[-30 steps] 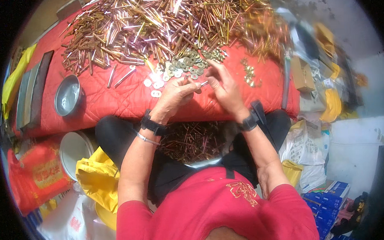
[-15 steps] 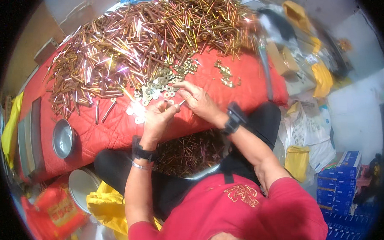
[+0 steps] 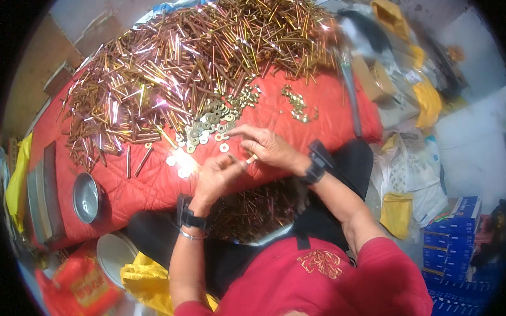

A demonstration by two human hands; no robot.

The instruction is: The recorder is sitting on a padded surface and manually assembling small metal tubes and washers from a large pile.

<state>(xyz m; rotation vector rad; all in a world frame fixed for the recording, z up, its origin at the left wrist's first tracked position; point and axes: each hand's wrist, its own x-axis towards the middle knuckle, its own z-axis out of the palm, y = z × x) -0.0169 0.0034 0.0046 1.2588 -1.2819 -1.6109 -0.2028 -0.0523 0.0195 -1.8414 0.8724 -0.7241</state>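
Note:
My left hand [image 3: 216, 177] is closed in a pinch at the near edge of the red quilted cover [image 3: 297, 156]. My right hand [image 3: 270, 149] meets it, thumb and fingers closed round the end of a thin metal bolt [image 3: 252, 158]. Only a short light piece of that bolt shows between my fingertips. Just beyond my hands lie flat round washers [image 3: 210, 124], several of them loose near my left hand. Small brass-coloured nuts [image 3: 244, 97] are heaped behind the washers, and another cluster of nuts [image 3: 297, 105] sits to the right.
A large heap of long coppery bolts [image 3: 188, 54] covers the far side. At left stands a metal bowl [image 3: 86, 198]. More bolts [image 3: 249, 211] fill a container between my legs. A grey bar [image 3: 351, 99] lies at right, and blue boxes [image 3: 451, 234] are stacked lower right.
Both hands have shifted slightly toward me and to the right, still close together. The view has tilted a little. The heaps look the same.

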